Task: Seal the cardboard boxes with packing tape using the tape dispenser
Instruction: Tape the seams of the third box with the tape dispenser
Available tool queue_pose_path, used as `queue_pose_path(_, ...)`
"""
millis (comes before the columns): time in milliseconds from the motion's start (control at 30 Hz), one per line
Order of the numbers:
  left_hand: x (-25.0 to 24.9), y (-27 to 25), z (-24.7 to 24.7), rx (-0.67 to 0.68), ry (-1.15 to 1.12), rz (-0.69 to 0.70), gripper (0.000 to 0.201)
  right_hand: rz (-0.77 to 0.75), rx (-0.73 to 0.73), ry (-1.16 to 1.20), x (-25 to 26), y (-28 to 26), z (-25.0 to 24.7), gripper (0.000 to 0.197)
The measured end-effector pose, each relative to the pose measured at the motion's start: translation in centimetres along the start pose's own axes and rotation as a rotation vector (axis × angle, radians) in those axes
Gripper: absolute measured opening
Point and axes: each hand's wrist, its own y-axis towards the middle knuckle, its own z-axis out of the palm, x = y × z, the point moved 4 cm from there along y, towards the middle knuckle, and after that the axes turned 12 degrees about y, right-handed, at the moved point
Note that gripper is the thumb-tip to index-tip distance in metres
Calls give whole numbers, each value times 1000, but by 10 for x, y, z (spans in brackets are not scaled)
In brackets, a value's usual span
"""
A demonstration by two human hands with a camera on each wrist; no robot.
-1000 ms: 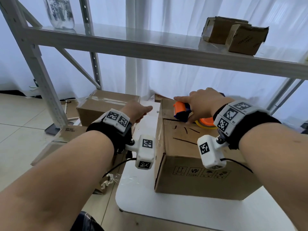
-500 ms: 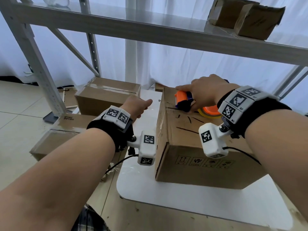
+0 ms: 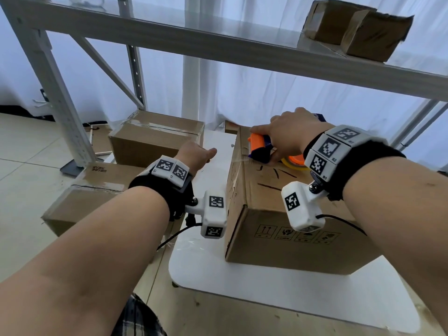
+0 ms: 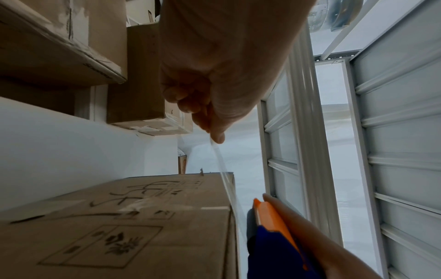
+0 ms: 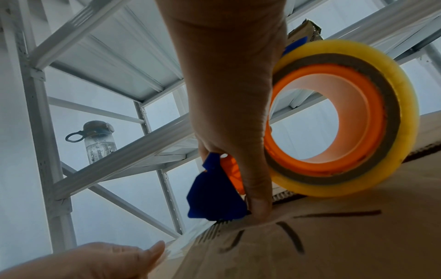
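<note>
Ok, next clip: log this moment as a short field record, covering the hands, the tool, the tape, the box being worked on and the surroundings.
left hand: left hand pinches the free end of the clear tape strip, held out past the box's left edge
right hand: right hand grips the orange-and-blue tape dispenser
dispenser position: front end down on the box top, near its left edge
tape roll: yellowish roll on orange hub
work box: brown cardboard box with black markings, on white board
nearby: taped cardboard boxes left; grey metal shelving above
</note>
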Motion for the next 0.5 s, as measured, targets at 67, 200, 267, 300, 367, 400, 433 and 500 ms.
queue_pose_path(67, 5, 0, 6, 22, -24, 2, 39, 5, 8, 1, -1, 1, 0, 86)
queue_pose_path(200, 14, 1, 12, 87, -49, -13, 43, 18, 36, -2, -3, 4, 0, 90)
queue_pose_path(267, 18, 2, 13, 121, -75, -19, 41, 22, 50, -4, -2, 6, 0, 91)
queue_pose_path(300, 17, 2, 12, 124, -76, -14, 41, 22, 53, -6, -3, 7, 0, 91)
queue_pose_path(367, 15, 2, 10, 117, -7, 19, 42, 15, 52, -15, -2, 8, 0, 93)
queue_pose_path(400, 12, 3, 11, 109, 50, 44, 42, 13, 53, -16, -1, 9, 0, 94)
queue_pose_path(433, 9, 4, 11, 98, 102, 64, 41, 14, 55, -13, -1, 10, 1, 94)
queue_pose_path(500, 5, 3, 16, 91, 167, 78, 39, 17, 53, -8, -1, 10, 2, 95)
